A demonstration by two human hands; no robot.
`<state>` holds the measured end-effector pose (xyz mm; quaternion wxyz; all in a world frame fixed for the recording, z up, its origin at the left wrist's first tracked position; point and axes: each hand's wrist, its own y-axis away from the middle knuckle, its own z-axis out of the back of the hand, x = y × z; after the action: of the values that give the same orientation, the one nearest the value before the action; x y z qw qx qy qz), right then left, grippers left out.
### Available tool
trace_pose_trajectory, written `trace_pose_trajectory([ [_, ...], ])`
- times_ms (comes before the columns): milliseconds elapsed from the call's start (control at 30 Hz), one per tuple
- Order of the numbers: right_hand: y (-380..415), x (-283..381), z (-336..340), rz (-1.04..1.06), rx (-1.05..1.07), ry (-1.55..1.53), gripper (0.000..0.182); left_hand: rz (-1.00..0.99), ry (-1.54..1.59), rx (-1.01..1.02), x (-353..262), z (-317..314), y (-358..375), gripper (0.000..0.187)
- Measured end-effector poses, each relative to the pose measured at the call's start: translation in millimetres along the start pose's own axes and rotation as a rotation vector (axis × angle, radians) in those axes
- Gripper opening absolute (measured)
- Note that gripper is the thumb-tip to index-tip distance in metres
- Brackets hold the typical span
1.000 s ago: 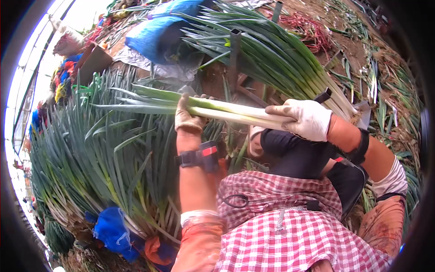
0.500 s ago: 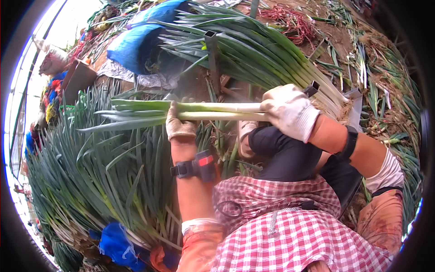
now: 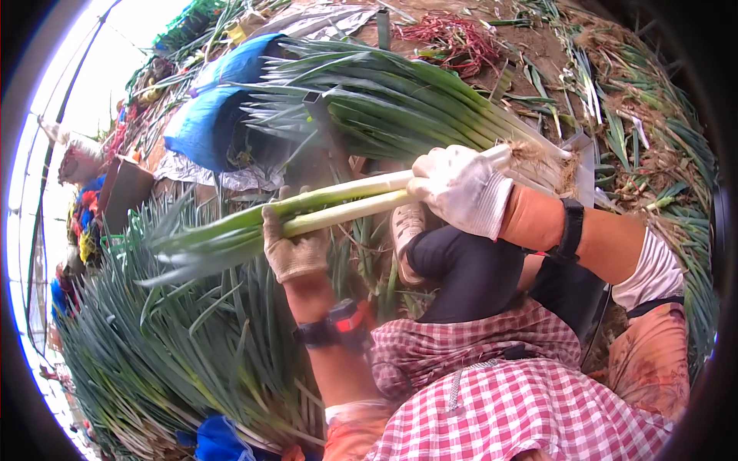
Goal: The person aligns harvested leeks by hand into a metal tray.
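Two long green onions (image 3: 355,189) are held crosswise in front of me, their leaves to the left and white ends to the right. My left hand (image 3: 295,244), in a knit glove, is closed around them where the green part begins. My right hand (image 3: 459,188), also gloved, grips the white shanks; roots stick out past it. Behind the right hand lies a stacked bundle of green onions (image 3: 415,100) on a metal stand, roots toward the right. Below the left hand spreads a large heap of green onions (image 3: 192,330).
A blue plastic wrap (image 3: 201,127) lies open at the upper left beside a brown box (image 3: 127,192). Red ties (image 3: 453,38) are piled on the soil at the back. Metal posts (image 3: 383,29) rise around the bundle. Loose leaves (image 3: 623,146) litter the right side.
The held green onions have tilted, leaf end lower and root end higher. Both hands have shifted slightly left, and the view has turned a little.
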<state>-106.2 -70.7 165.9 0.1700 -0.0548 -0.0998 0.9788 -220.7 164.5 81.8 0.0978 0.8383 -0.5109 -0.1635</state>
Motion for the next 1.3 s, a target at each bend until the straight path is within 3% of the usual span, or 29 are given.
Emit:
trace_pose_trajectory([
  [33,1,-1,0,0.002,0.018,-0.002,0.016,0.044,0.059,0.072,0,0,1,0.033],
  [133,3,-6,7,-0.073,-0.002,-0.015,0.017,-0.105,0.01,0.063,17,-14,15,0.029],
  [200,5,-12,14,-0.058,0.103,-0.127,0.019,-0.115,0.022,0.095,20,-14,15,0.028],
  [267,9,-16,12,-0.031,0.023,-0.12,0.02,-0.127,0.032,0.124,23,-13,16,0.027],
  [333,9,-22,19,-0.02,0.132,-0.139,0.018,-0.174,-0.012,0.174,31,-21,23,0.026],
  [467,17,-31,20,0.05,0.064,-0.097,0.014,-0.189,-0.05,0.195,42,-34,27,0.024],
  [500,21,-31,19,0.065,-0.048,-0.097,0.014,-0.192,-0.063,0.192,43,-39,28,0.024],
  [600,28,-32,18,-0.015,-0.124,-0.015,0.015,-0.202,-0.122,0.206,47,-45,30,0.024],
  [667,37,-45,25,-0.253,-0.158,-0.336,0.018,-0.187,-0.169,0.23,48,-47,27,0.025],
  [733,51,-60,56,-0.672,-0.254,-0.873,0.02,-0.283,-0.22,0.235,42,-40,19,0.042],
  [800,82,-93,66,-0.814,-0.431,-1.178,0.022,-0.305,-0.237,0.122,29,-29,13,0.041],
  [867,127,-119,89,-0.945,-0.521,-1.265,0.028,-0.366,-0.283,0.176,29,-31,15,0.035],
  [933,192,-164,76,-0.979,-0.789,-1.478,0.025,-0.337,-0.323,0.196,26,-34,18,0.036],
  [967,219,-178,69,-1.135,-0.934,-1.298,0.023,-0.329,-0.365,0.202,26,-36,18,0.037],
  [1067,360,-240,53,-1.565,-1.169,-1.194,0.02,-0.381,-0.303,0.18,33,-45,21,0.044],
  [1100,400,-243,61,-1.8,-0.663,-0.429,0.026,-0.38,-0.305,0.2,33,-44,19,0.045],
  [1167,458,-248,73,-1.705,0.097,0.145,0.034,-0.32,-0.31,0.312,35,-45,19,0.044],
  [1233,423,-211,93,-1.492,0.135,0.271,0.036,-0.249,-0.328,0.415,39,-49,23,0.044],
  [1300,378,-182,115,-1.368,-0.12,0.187,0.037,-0.212,-0.338,0.548,56,-67,23,0.034],
])
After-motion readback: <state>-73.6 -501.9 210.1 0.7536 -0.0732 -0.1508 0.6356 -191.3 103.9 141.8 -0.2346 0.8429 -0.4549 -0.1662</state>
